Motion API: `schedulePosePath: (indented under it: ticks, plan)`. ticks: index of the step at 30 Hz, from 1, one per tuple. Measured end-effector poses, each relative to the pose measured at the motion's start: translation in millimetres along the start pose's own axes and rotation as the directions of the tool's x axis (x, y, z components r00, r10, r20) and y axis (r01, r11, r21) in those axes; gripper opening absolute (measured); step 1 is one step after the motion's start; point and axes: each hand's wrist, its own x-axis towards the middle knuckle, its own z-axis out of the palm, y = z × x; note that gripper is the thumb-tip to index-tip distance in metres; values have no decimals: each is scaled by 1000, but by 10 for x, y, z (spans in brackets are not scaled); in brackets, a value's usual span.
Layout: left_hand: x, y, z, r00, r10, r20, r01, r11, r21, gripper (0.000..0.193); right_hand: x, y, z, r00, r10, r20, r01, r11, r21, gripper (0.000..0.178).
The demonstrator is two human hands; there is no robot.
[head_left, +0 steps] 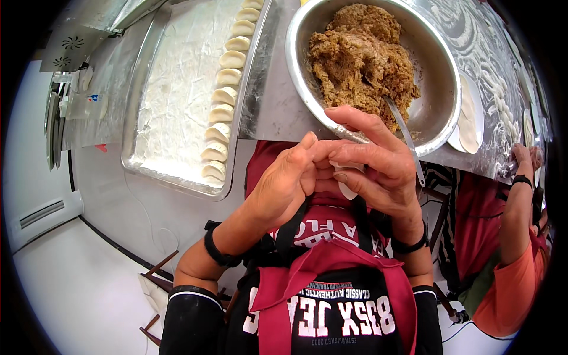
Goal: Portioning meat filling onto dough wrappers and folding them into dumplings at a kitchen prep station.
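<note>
Near bowl (436, 97): white dough (348, 190) is held.
Right hand (387, 163): dough is pinched.
Left hand (290, 171): curled alongside; grasp cannot be told.
Dough: probably light, soft, easily torn; edges should be gripped.

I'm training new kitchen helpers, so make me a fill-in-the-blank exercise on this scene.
The dumplings line the tray along its ____ side, as pictured.
The metal bowl holds filling that is ____ in colour.
The left hand and right hand meet around dough coloured ____.
Missing words: right; brown; white.
</note>
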Motion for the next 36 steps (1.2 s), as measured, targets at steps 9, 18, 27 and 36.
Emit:
schedulePosePath:
  ticks: [9, 18, 27, 36]
  plan:
    - [-20, 24, 68, 999, -19, -50, 19, 1000, -12, 66, -17, 33, 42, 996, -66, -53, 64, 997, -52, 13]
    - [-21, 30, 64, 1000, -11, -6, 11, 1000, -3, 66, -24, -98, 115, 986, 119, -117, -104, 986, 133, 14]
    - [-23, 34, 96, 999, -31, -38, 31, 999, -9, 65, -44, 1, 40, 998, 18, -55, -18, 1000, 0, 16]
    - [3, 27, 111, 1000, -12, 2, 12, 998, -66, 58, -32, 105, 10, 995, -100, 12, 100, 995, 4, 21]
